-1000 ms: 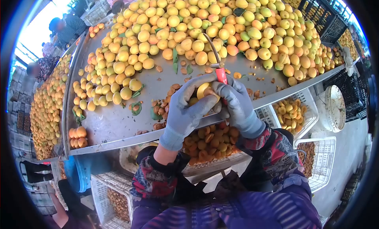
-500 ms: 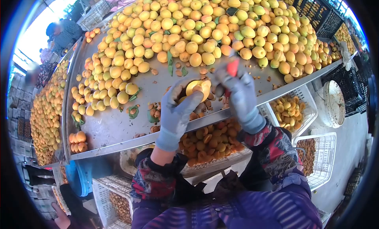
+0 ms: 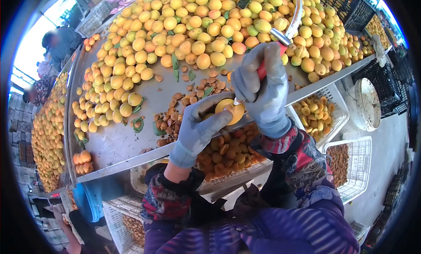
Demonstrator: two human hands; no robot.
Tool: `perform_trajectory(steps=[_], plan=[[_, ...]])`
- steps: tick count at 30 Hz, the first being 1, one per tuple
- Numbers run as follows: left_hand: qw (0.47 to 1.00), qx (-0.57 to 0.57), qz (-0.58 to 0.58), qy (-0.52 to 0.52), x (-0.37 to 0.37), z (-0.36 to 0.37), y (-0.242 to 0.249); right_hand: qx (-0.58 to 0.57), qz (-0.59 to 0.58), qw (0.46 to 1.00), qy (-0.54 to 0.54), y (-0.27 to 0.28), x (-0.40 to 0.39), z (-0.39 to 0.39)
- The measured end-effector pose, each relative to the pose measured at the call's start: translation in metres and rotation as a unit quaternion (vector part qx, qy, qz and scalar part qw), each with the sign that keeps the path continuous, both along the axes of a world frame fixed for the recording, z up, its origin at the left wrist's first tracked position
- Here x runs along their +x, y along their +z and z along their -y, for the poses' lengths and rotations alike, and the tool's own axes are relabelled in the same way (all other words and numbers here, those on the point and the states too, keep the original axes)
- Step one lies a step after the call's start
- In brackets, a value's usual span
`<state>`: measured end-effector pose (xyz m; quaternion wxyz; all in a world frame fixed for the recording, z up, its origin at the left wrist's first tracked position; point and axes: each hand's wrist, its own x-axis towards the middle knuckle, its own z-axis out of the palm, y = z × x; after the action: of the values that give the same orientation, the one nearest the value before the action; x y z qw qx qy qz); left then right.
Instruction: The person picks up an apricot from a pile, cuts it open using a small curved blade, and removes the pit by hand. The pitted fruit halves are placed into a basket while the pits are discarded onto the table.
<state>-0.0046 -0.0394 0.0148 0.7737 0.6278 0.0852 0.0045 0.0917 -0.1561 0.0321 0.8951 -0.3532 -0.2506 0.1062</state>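
My left hand [image 3: 199,124], in a grey glove, is closed around a cut apricot [image 3: 237,113] whose yellow flesh faces up. My right hand [image 3: 264,87], gloved as well, grips the red handle of a curved knife [image 3: 294,18]. Its silver blade points up and away over the fruit. Below the right fist a small shiny metal tip [image 3: 237,101] meets the apricot's edge. Loose apricot pits [image 3: 175,116] and a few green leaves lie on the metal table [image 3: 118,142] beyond my left hand.
A large heap of whole apricots [image 3: 201,35] covers the table's far side. Below the front edge stand a crate of apricot halves [image 3: 232,151], another white crate [image 3: 340,111], a crate of pits [image 3: 359,166] and a white bucket [image 3: 367,105]. Co-workers stand at the left.
My right hand has turned and lifted the knife, so the blade now points up. The metal tip has come to the apricot in my left hand. More pits show on the table.
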Motion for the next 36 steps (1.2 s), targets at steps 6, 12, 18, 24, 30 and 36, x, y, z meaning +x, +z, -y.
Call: perform_trajectory(steps=[6, 12, 18, 24, 30, 36], plan=[[0.995, -0.102, 0.011, 0.014, 0.000, 0.005, -0.008, -0.002, -0.023, 1.000, -0.010, -0.007, -0.005, -0.005], [1.000, -0.005, 0.017, 0.013, -0.003, 0.006, -0.007, -0.021, -0.035, 0.999, 0.001, -0.007, -0.004, -0.007], [0.994, -0.092, 0.004, 0.054, 0.000, 0.008, -0.009, -0.006, -0.059, 0.996, 0.067, -0.010, -0.002, -0.011], [0.997, -0.028, 0.025, 0.061, 0.003, 0.009, -0.008, 0.042, -0.165, 0.982, 0.083, -0.013, 0.006, -0.010], [0.990, 0.104, 0.071, 0.061, 0.004, 0.010, -0.014, 0.082, -0.280, 0.953, 0.081, -0.027, 0.014, -0.010], [0.981, 0.137, 0.113, 0.075, 0.007, 0.008, -0.022, 0.082, -0.317, 0.941, 0.079, -0.033, 0.018, -0.012]])
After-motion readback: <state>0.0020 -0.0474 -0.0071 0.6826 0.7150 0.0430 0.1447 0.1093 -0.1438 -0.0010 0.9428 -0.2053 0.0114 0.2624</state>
